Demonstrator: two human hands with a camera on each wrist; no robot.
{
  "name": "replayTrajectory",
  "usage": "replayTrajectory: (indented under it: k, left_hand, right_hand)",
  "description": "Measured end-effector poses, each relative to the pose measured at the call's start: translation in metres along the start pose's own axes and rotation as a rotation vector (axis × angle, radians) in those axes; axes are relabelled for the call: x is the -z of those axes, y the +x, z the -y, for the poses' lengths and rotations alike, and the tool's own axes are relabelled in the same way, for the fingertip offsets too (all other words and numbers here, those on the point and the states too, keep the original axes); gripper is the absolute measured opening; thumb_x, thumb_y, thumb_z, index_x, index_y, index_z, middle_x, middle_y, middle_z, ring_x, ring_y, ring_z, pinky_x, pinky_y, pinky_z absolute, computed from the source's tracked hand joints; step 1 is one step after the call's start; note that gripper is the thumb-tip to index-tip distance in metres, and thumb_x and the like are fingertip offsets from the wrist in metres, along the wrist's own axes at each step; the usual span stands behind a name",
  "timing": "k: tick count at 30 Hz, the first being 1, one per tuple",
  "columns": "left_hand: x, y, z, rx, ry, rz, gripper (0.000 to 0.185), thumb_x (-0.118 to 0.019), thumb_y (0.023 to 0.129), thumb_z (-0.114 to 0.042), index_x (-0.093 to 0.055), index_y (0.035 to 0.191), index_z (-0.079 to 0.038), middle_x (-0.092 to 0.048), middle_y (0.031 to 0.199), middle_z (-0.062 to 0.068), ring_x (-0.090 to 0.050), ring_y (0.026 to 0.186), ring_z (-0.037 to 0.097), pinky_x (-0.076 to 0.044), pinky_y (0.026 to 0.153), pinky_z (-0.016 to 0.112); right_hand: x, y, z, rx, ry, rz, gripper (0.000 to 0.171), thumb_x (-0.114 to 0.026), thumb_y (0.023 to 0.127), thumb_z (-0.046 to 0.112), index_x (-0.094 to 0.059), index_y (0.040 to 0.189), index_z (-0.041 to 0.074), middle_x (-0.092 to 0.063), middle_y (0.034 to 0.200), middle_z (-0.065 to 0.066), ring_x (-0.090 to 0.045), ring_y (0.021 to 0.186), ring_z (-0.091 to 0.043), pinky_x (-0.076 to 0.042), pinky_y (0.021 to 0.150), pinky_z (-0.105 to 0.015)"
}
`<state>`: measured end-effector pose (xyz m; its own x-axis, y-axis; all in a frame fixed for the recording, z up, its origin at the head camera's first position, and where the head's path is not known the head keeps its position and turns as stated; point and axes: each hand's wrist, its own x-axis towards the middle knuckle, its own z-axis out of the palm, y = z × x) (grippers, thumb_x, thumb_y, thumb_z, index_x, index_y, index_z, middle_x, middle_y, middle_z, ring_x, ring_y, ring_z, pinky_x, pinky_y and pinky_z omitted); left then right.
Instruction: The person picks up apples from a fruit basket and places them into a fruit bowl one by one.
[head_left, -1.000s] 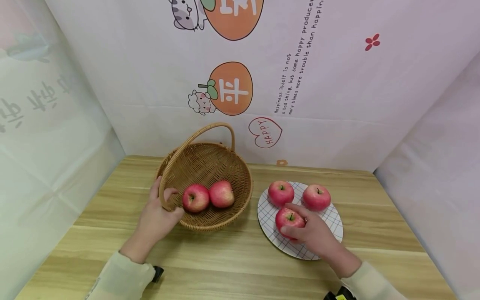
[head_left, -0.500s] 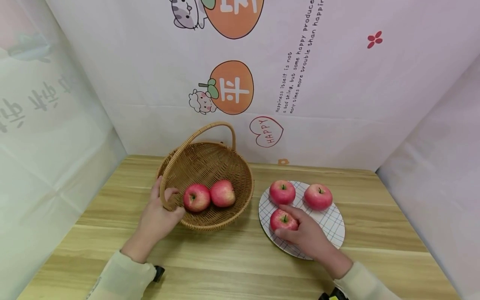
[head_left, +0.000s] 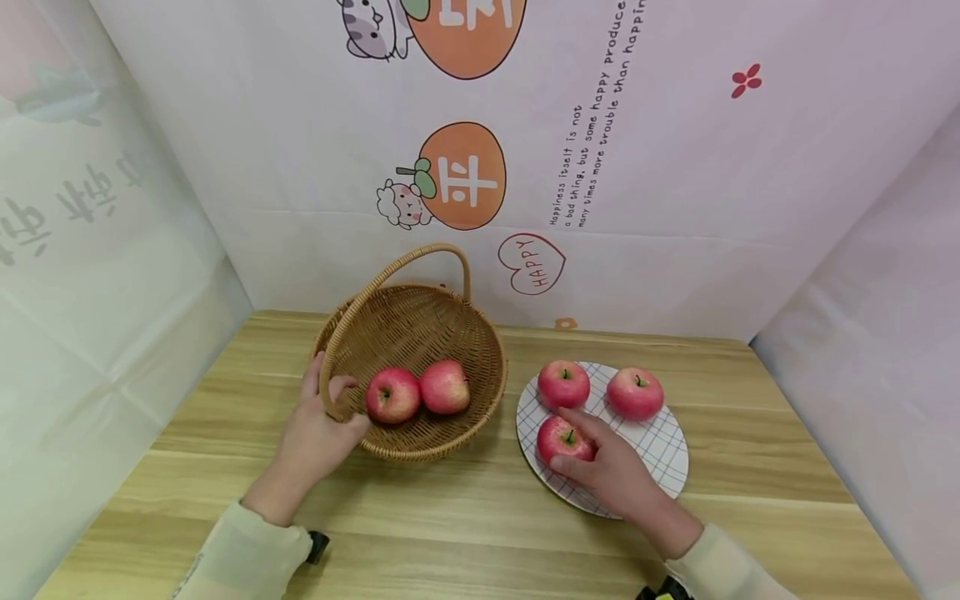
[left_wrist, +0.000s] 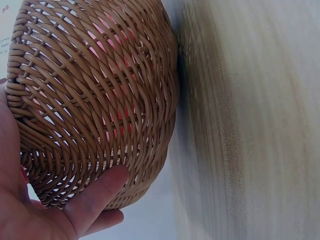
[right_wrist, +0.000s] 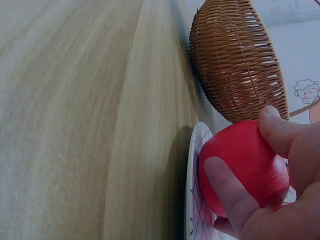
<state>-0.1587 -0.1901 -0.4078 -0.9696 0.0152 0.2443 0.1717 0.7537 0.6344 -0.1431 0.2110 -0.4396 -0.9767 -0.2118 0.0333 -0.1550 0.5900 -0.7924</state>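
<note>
A wicker basket [head_left: 420, 333] with a hoop handle stands on the wooden table and holds two red apples [head_left: 392, 395] [head_left: 445, 387]. My left hand [head_left: 318, 425] grips the basket's near-left rim, thumb inside; its fingers [left_wrist: 95, 197] lie against the woven wall [left_wrist: 100, 95]. To the right, a white checked plate [head_left: 660, 450] carries three red apples. My right hand [head_left: 607, 471] grips the nearest apple [head_left: 558, 439], fingers curled round it [right_wrist: 245, 167]. The other two apples [head_left: 563, 383] [head_left: 634, 393] sit at the plate's far side.
A printed white backdrop rises behind the table, and pale curtains close in on the left and right. The wooden tabletop [head_left: 465, 525] stretches toward me in front of the basket and plate. The plate's edge [right_wrist: 192, 200] lies close to the basket [right_wrist: 235, 60].
My right hand with the near apple has shifted slightly left and toward me on the plate. The left hand and the basket have stayed put.
</note>
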Motion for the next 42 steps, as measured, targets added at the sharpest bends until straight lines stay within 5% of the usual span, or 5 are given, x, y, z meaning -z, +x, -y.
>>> replayTrajectory:
  k: [18,29,42]
  left_hand:
    - [0.0011,-0.0002,0.0003,0.002,0.002,0.000,0.047,-0.065,0.080,-0.014,-0.059,0.126,-0.008,-0.007,0.162,0.023,-0.057,0.092,0.042,-0.041,0.054,0.036]
    - [0.0022,0.0002,-0.0014,0.003,0.000,0.001,0.046,-0.065,0.079,-0.014,-0.059,0.125,-0.008,-0.008,0.162,0.024,-0.055,0.100,0.045,-0.044,0.060,0.039]
    - [-0.0008,-0.0004,0.0027,0.001,0.009,0.005,0.047,-0.066,0.079,-0.017,-0.059,0.125,-0.008,-0.007,0.161,0.024,-0.056,0.102,0.046,-0.045,0.063,0.041]
  right_hand:
    - [-0.0032,-0.0013,0.0036,-0.058,0.067,0.001,0.076,-0.080,0.084,0.022,-0.044,0.151,0.017,-0.043,0.151,-0.009,-0.046,0.130,-0.028,-0.039,0.103,-0.047]
    - [-0.0059,-0.0014,0.0066,-0.107,0.142,0.012,0.076,-0.080,0.085,0.019,-0.044,0.152,0.023,-0.044,0.149,-0.005,-0.051,0.120,-0.023,-0.047,0.092,-0.036]
    - [-0.0043,-0.0036,0.0067,-0.096,0.123,0.023,0.080,-0.076,0.085,0.009,-0.038,0.155,0.020,-0.035,0.156,-0.006,-0.038,0.137,-0.032,-0.035,0.106,-0.050]
